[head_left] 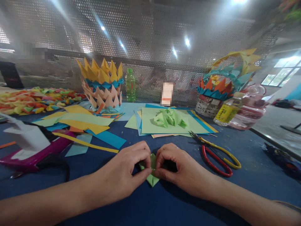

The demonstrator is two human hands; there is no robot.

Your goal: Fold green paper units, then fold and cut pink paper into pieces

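Your left hand (137,161) and right hand (175,164) meet low over the blue table (138,210), each with thumb and forefinger pinched on the green folded paper (152,181), which lies between them. Neither hand is nearer: they grip it from opposite sides, fingertips almost touching at its middle. Its centre crease runs straight away from you, the visible tip aimed at the table's near edge and another corner showing beyond your fingers; your hands cover its sides, so you can't judge from here which axis is longer. Just beyond, toward the far edge, light-green folded pieces (168,118) rest on a stack of coloured sheets (150,127). Toward the table's right edge, beyond your right hand, lie the scissors (208,143), blades pointing at that stack. To your left are loose paper strips (87,120) and a purple power strip (60,146) carrying a white plug (30,135). As for writing, the yellow-labelled bottle (226,111) near the right edge leans, and its print is too small and blurred to read. The green bottle (130,86) by the far edge has a reddish mark you can't make out, and the pale item (167,94) right of it is pixelated, any lettering lost.
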